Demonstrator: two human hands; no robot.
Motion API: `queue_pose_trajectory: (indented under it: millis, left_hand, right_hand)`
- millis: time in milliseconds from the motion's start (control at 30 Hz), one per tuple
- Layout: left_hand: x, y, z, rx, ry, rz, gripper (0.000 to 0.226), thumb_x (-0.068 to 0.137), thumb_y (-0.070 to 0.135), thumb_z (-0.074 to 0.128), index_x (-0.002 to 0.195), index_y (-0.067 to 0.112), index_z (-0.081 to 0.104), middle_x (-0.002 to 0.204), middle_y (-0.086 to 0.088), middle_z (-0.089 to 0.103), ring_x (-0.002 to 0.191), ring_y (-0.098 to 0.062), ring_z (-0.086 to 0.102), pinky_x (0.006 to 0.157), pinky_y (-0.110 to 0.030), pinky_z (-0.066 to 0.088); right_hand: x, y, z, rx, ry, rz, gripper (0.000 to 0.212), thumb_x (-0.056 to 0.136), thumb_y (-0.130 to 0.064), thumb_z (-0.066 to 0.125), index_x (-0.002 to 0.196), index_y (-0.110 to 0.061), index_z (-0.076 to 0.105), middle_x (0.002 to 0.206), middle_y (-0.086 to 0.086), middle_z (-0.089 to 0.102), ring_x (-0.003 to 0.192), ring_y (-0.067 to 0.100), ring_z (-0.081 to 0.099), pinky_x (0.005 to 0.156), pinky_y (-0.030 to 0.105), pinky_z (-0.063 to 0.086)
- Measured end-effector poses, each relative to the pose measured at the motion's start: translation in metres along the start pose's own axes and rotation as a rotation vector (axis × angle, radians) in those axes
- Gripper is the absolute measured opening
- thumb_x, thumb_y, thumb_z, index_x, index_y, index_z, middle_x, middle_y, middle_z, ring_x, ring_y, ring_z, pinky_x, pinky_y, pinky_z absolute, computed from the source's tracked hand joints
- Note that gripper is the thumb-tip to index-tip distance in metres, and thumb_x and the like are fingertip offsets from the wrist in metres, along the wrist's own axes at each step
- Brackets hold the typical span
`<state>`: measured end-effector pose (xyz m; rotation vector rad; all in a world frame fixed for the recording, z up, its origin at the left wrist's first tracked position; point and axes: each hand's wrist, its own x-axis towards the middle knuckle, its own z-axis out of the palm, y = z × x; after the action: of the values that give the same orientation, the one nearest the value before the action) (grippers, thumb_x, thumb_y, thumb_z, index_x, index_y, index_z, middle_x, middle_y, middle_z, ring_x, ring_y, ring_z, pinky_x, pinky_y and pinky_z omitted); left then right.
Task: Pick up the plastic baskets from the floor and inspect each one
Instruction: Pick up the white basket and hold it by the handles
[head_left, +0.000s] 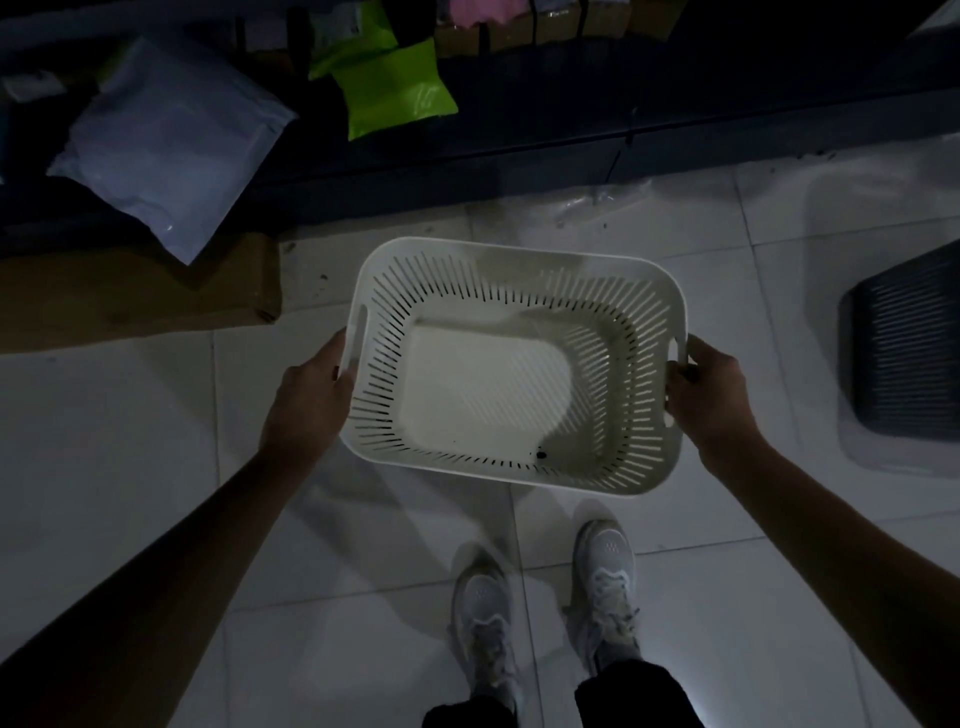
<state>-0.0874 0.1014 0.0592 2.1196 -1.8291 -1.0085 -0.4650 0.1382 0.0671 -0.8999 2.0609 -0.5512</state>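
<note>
Matt white plastic basket (514, 364) with slotted walls; glossy tiled floor (130, 467); shiny plastic mailer bags (171, 150).

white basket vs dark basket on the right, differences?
The white basket is held off the floor, opening up, by the left hand and right hand; the dark basket lies on the floor at the frame's edge, only partly visible. Both have slotted walls.
</note>
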Motion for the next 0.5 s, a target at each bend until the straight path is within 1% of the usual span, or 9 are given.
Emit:
queue_pose_trajectory:
  millis: [67, 133, 200, 267, 333, 367, 433, 467, 500]
  left_hand:
    - [0.004, -0.008, 0.013, 0.025, 0.000, -0.004, 0.040, 0.102, 0.031, 0.042, 0.142, 0.031, 0.045, 0.108, -0.002, 0.073, 0.081, -0.014, 0.063, 0.074, -0.029, 0.053]
    - [0.006, -0.016, 0.027, 0.054, 0.012, -0.010, 0.041, 0.103, 0.032, 0.041, 0.144, 0.028, 0.044, 0.109, -0.007, 0.073, 0.080, -0.016, 0.063, 0.071, -0.030, 0.052]
    - [0.010, -0.023, 0.039, 0.056, 0.022, -0.031, 0.043, 0.104, 0.034, 0.039, 0.146, 0.027, 0.040, 0.109, -0.008, 0.072, 0.083, -0.020, 0.067, 0.073, -0.034, 0.056]
    - [0.012, -0.028, 0.049, 0.062, 0.011, -0.053, 0.043, 0.104, 0.038, 0.036, 0.146, 0.028, 0.037, 0.110, -0.008, 0.072, 0.090, -0.026, 0.071, 0.078, -0.042, 0.060]
    - [0.012, -0.032, 0.054, 0.070, 0.004, -0.045, 0.046, 0.103, 0.041, 0.034, 0.148, 0.028, 0.034, 0.109, -0.008, 0.072, 0.092, -0.028, 0.071, 0.080, -0.047, 0.061]
    - [0.013, -0.034, 0.057, 0.075, 0.005, -0.036, 0.048, 0.104, 0.040, 0.034, 0.150, 0.028, 0.032, 0.110, -0.009, 0.072, 0.092, -0.029, 0.072, 0.081, -0.050, 0.061]
    - [0.015, -0.037, 0.060, 0.091, 0.017, -0.022, 0.050, 0.104, 0.037, 0.035, 0.152, 0.027, 0.029, 0.110, -0.011, 0.071, 0.092, -0.030, 0.071, 0.081, -0.052, 0.061]
    - [0.015, -0.037, 0.062, 0.106, 0.016, -0.026, 0.051, 0.103, 0.037, 0.035, 0.153, 0.027, 0.027, 0.113, -0.012, 0.071, 0.094, -0.031, 0.071, 0.082, -0.053, 0.060]
    - [0.015, -0.038, 0.065, 0.126, 0.005, -0.037, 0.053, 0.103, 0.039, 0.034, 0.154, 0.029, 0.023, 0.120, -0.013, 0.068, 0.101, -0.033, 0.069, 0.087, -0.054, 0.058]
  right_hand:
    - [0.005, 0.011, 0.012, -0.029, 0.016, -0.019, 0.021, 0.087, -0.002, 0.045, 0.093, -0.009, 0.064, 0.083, 0.017, 0.070, 0.081, 0.043, 0.068, 0.071, 0.056, 0.059]
    - [0.008, 0.023, 0.024, -0.041, 0.051, -0.061, 0.020, 0.091, -0.001, 0.046, 0.097, -0.009, 0.063, 0.082, 0.011, 0.070, 0.078, 0.035, 0.070, 0.062, 0.042, 0.059]
    - [0.012, 0.032, 0.038, -0.038, 0.085, -0.115, 0.024, 0.094, -0.001, 0.047, 0.109, -0.013, 0.061, 0.086, 0.003, 0.070, 0.076, 0.016, 0.070, 0.055, 0.025, 0.053]
    - [0.015, 0.041, 0.048, -0.010, 0.108, -0.150, 0.030, 0.096, -0.001, 0.048, 0.120, -0.016, 0.058, 0.090, -0.007, 0.068, 0.073, -0.005, 0.067, 0.054, 0.009, 0.048]
    - [0.022, 0.052, 0.056, 0.023, 0.121, -0.153, 0.034, 0.096, 0.001, 0.048, 0.124, -0.017, 0.055, 0.088, -0.016, 0.064, 0.071, -0.018, 0.063, 0.052, 0.004, 0.047]
    - [0.025, 0.057, 0.058, 0.024, 0.130, -0.154, 0.036, 0.096, 0.003, 0.048, 0.125, -0.017, 0.054, 0.087, -0.018, 0.063, 0.071, -0.021, 0.062, 0.051, 0.003, 0.048]
    - [0.028, 0.060, 0.061, 0.002, 0.141, -0.169, 0.038, 0.095, 0.002, 0.048, 0.129, -0.017, 0.051, 0.089, -0.017, 0.063, 0.076, -0.013, 0.066, 0.056, 0.009, 0.054]
    - [0.027, 0.061, 0.062, -0.018, 0.127, -0.176, 0.044, 0.095, -0.001, 0.050, 0.136, -0.017, 0.045, 0.097, -0.014, 0.066, 0.087, -0.004, 0.069, 0.066, 0.014, 0.059]
    - [0.025, 0.062, 0.063, -0.057, 0.088, -0.185, 0.056, 0.095, -0.006, 0.054, 0.146, -0.017, 0.034, 0.117, -0.003, 0.066, 0.107, 0.009, 0.068, 0.081, 0.022, 0.058]
